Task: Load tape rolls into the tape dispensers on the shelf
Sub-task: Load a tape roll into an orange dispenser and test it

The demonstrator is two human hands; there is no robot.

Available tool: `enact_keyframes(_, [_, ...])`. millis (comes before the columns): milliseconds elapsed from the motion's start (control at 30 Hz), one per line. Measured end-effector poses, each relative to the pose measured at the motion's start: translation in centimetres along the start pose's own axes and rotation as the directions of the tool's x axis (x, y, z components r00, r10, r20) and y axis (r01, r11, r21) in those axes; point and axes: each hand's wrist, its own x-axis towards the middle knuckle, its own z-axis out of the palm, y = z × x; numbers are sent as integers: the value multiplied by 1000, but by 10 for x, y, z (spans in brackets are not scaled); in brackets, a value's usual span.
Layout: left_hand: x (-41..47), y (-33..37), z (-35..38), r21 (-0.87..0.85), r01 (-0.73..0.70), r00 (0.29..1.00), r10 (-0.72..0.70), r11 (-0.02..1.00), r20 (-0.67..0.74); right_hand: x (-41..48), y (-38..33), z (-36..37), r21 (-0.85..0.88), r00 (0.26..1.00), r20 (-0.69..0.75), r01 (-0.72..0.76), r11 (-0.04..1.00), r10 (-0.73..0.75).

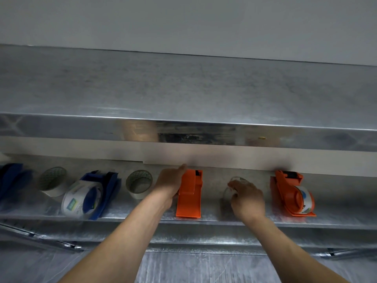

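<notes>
A head-worn camera faces a metal shelf (204, 218) that runs across the lower half of the frame. An upper shelf (183, 92) sits above it, and a pale wall (183, 21) fills the top. Two bare forearms reach in from the bottom edge.

Just left of centre, the left hand (170, 184) grips the left side of an empty orange dispenser (189, 199). The dispenser lies on the shelf with its flat end toward the viewer. The fingers wrap round the dispenser's side and are mostly hidden behind the back of the hand.

Right of centre, the right hand (247, 199) holds a clear tape roll (226, 192), its fingers curled over the near rim. The roll sits between the two orange dispensers. It is blurred, so it is not possible to tell whether it rests on the shelf or is lifted off it.

At the right, a second orange dispenser (291, 193) lies on the shelf with a white roll already in it.

To the left of the left hand stands a spare clear roll (139, 183). Next to it is a blue dispenser (106, 186) carrying a white printed roll. Further left is a loose white roll (54, 181). Part of another blue dispenser (10, 180) shows at the left edge.
</notes>
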Motion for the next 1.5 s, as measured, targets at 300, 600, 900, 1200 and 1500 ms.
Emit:
enact_keyframes(300, [-6, 1, 3, 5, 13, 999, -13, 1000, -46, -3, 14, 10, -136, 995, 101, 36, 990, -22])
enact_keyframes(600, [-12, 2, 5, -1, 9, 990, -9, 1000, -143, -1, 7, 5, -2, 999, -22, 39, 999, -39])
enact_keyframes(900, [-34, 0, 3, -26, -74, 950, 62, 997, -307, -10, -19, -9, 234, 987, -122, 132, 963, -106])
enact_keyframes(1200, [-63, -13, -4, -164, -236, 940, 183, 958, -287, -47, -51, -40, 562, 976, -216, 135, 816, -12])
enact_keyframes(1500, [-98, -33, -10, -194, -509, 847, 447, 839, -289, -111, -60, -44, 850, 945, -265, 134, 509, 192])
